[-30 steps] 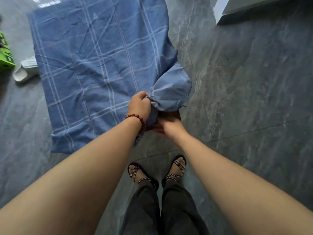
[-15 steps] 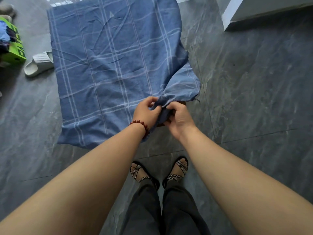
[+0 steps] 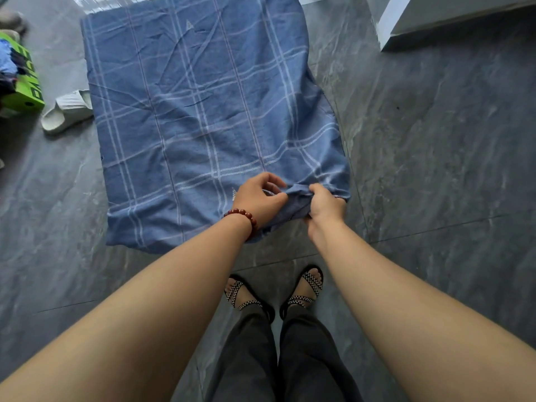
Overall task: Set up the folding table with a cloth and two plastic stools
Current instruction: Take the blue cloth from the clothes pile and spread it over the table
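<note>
A blue checked cloth [image 3: 191, 111] lies spread over the folding table, which it hides completely. Its edges hang down on the near and right sides. My left hand [image 3: 256, 198], with a red bead bracelet on the wrist, pinches the cloth's near edge close to the right corner. My right hand [image 3: 324, 203] grips the bunched near right corner of the cloth just beside it. The two hands are a few centimetres apart. No plastic stools are in view.
Dark grey marbled floor tiles [image 3: 435, 169] surround the table. A pale slipper [image 3: 65, 110] lies at the table's left side, next to a green box [image 3: 24, 82]. A white block [image 3: 406, 21] stands at the back right. My sandalled feet [image 3: 275, 294] stand just before the table.
My hands have drawn the bunched right corner of the cloth down and outward; the puffed fold has flattened and the cloth now lies smoother on the top. My right hand moved from under the fold to its side.
</note>
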